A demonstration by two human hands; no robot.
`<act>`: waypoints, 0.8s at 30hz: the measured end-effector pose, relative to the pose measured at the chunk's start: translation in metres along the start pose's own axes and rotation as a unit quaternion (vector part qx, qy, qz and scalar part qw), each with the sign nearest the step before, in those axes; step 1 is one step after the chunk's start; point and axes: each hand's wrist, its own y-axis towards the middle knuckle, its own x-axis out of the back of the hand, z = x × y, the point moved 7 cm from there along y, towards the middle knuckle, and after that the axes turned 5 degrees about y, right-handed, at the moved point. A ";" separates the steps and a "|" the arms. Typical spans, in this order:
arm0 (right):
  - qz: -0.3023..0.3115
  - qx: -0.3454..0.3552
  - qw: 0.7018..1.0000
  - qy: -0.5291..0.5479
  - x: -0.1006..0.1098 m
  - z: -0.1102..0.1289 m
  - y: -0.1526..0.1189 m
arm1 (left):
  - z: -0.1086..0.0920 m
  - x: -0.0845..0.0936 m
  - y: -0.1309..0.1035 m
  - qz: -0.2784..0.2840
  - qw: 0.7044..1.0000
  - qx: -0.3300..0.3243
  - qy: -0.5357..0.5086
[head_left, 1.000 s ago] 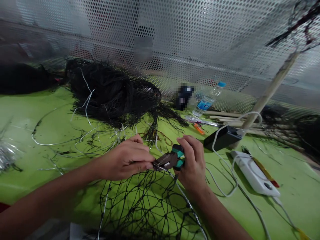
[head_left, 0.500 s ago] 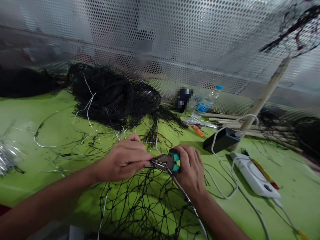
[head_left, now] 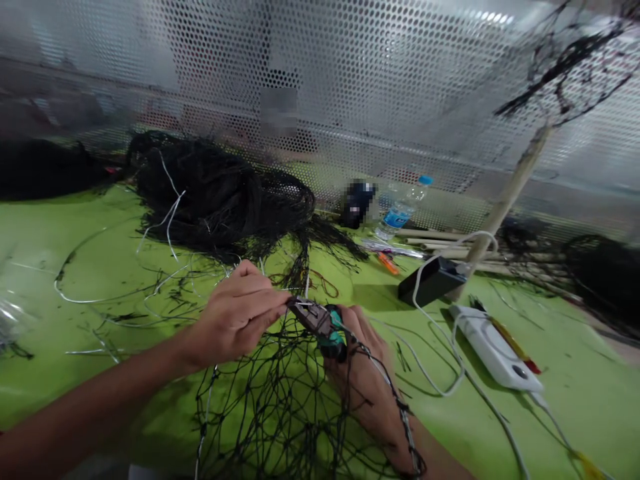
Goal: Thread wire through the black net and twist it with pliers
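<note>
In my right hand (head_left: 363,367) is a pair of pliers (head_left: 315,319) with green and black handles, its jaws pointing left. My left hand (head_left: 235,310) is closed in a pinch right at the jaw tips, on a thin silvery wire that is mostly hidden by the fingers. Black knotted netting (head_left: 280,400) hangs below both hands over the near side of the table. A netting-wrapped length of wire (head_left: 405,417) runs across my right wrist and down toward the bottom edge. Another wire (head_left: 204,427) runs down the netting's left side.
On the green table (head_left: 35,247) lie a heap of black fibre (head_left: 215,193) and loose wire pieces (head_left: 105,300). A water bottle (head_left: 397,217), a black box (head_left: 433,280), a white power strip (head_left: 495,347) and its cables are to the right. A wooden pole (head_left: 515,193) leans up before perforated metal sheeting (head_left: 350,80).
The pliers have turned so their jaws point more up-left, and my right hand has rolled lower. The netting-wrapped wire now lies over my right wrist. The view has shifted slightly.
</note>
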 end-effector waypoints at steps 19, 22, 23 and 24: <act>-0.084 0.090 0.988 0.096 0.001 -0.025 0.017 | -0.014 -0.001 -0.008 -0.003 0.996 -0.040 0.076; -0.145 0.058 0.985 0.070 0.018 -0.041 0.019 | -0.009 -0.001 -0.010 -0.008 0.998 -0.029 0.061; -0.160 0.039 0.983 0.081 0.021 -0.047 0.020 | -0.008 -0.002 -0.011 -0.004 0.998 -0.034 0.059; -0.170 0.018 0.981 0.096 0.022 -0.054 0.020 | -0.008 -0.004 -0.011 0.002 0.997 -0.041 0.059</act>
